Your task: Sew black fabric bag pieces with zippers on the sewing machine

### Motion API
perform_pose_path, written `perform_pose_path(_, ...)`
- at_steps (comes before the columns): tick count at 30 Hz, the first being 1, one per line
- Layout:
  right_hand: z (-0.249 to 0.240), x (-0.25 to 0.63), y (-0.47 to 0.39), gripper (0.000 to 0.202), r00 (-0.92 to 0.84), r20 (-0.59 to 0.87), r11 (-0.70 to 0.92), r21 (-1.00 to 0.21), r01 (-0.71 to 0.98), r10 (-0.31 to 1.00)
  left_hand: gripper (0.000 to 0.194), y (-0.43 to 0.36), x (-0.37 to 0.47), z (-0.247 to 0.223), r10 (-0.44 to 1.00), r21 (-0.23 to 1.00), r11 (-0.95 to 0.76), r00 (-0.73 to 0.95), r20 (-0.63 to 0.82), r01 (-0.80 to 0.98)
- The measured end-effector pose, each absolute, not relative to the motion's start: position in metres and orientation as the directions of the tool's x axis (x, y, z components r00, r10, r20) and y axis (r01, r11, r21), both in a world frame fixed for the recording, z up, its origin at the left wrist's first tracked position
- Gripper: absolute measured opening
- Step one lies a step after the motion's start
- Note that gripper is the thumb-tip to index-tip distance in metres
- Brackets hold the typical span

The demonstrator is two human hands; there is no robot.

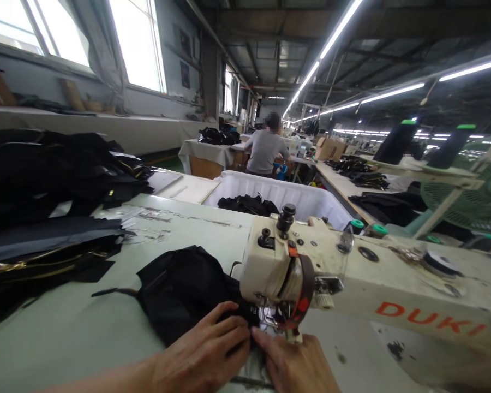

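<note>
A black fabric piece (180, 289) lies on the pale green table, its right edge reaching under the presser foot (269, 315) of a cream sewing machine (256, 267). My left hand (213, 346) is closed on the fabric just left of the foot, fingers bent over it and thumb hidden. At the fabric's near edge, right in front of the needle area, my right hand (297, 363) grips with its fingertips; its other fingers are partly hidden. A narrow black strip (114, 292) sticks out from the fabric's left side.
Stacks of black pieces with gold zippers (53, 262) cover the table's left side. Behind the table stands a white plastic bin (311, 199) holding black fabric. Thread cones (395, 142) and a green fan (474, 191) are at right. Farther off, a person in grey (265, 150) faces away.
</note>
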State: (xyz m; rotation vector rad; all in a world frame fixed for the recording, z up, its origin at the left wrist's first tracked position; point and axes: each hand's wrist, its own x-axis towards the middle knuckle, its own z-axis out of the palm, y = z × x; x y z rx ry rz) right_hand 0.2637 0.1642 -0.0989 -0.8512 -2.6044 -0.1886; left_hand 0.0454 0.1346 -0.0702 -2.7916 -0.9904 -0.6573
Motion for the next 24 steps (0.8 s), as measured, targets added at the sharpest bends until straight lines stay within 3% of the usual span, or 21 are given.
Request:
perform_pose_path(4,-0.102,0.264,0.167,0.045,-0.748,0.414,0.8,0.075,0.595,0.518,0.018,0.144,0.043,-0.077,0.56,0.035,-0.792,0.703,0.439,0.609)
perform_pose_path(10,-0.097,0.263,0.164,0.047,-0.731,0.416,0.792,0.042,0.609,0.54,0.014,0.15,0.04,-0.092,0.555,0.024,-0.786,0.689,0.466,0.617)
perform_pose_path(16,-0.099,0.264,0.167,0.039,-0.746,0.421,0.788,0.108,0.607,0.517,0.013,0.158,0.039,-0.091,0.566,-0.019,-0.765,0.687,0.456,0.644)
perform_pose_path(24,-0.089,0.26,0.166,0.029,-0.732,0.382,0.779,0.049,0.625,0.564,0.01,0.164,0.042,-0.072,0.614,0.068,-0.76,0.681,0.4,0.646)
